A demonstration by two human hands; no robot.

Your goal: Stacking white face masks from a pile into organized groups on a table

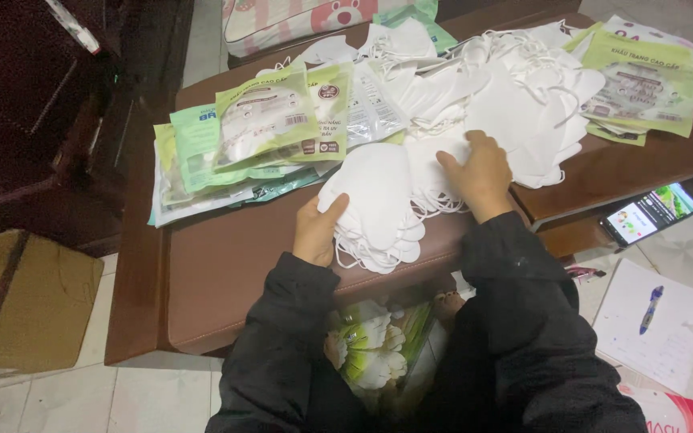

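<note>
A low brown wooden table (202, 273) with a padded top stands on a pale tiled floor (162, 393), and a person in dark sleeves sits at its near edge. Green-and-clear packets (270, 120) lie in an overlapping layer on the left of the table, more packets (643, 80) on the far right, and a loose heap of white masks (507, 96) between them.

A small stack of white masks (374, 208) rests at the near edge. The left hand (318, 228) holds the stack's left rim, thumb on top, fingers underneath and hidden. The right hand (479, 172) lies flat and spread on the masks just right of the stack, gripping nothing.

To do this step well, in my judgement:
- Keep the left thumb pressing down so the stack does not fan out.
- Align the curved edges before adding a piece.
- Keep the ear loops, which trail from the stack's lower edge, from snagging on the heap.
- Draw one mask at a time from the heap with the flat hand.

A phone (651, 212) with a lit screen lies on a lower ledge at right; a pen (650, 309) rests on paper (659, 329) on the floor. A cardboard box (22, 301) sits at left.
</note>
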